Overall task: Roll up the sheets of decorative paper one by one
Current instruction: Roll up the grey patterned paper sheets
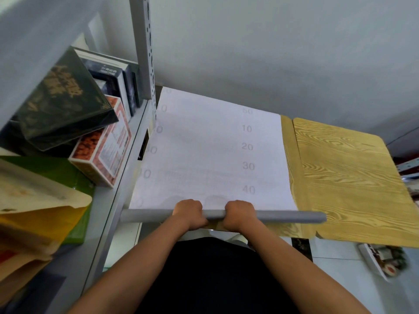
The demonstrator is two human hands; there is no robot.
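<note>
Head view: pale wall behind, wood-grain table point(353, 177) below. White backing side of decorative paper sheet point(210, 150) lies flat on table, printed numbers showing. Near edge already wound into thin grey roll point(283, 216) at table's front edge. Left hand point(190, 214) and right hand point(239, 214) both curled over roll's middle, gripping it. Judgement: paper light, springy, easily creased; hold wider apart, keep roll even. Books point(68, 105) on shelf left of table.

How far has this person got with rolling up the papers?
Barely started. Both hands, left hand and right hand, grip a thin grey roll at the near edge of the white sheet; nearly all of that sheet still lies flat. The wood-grain sheet beside it also lies unrolled. No finished roll is in view.
</note>
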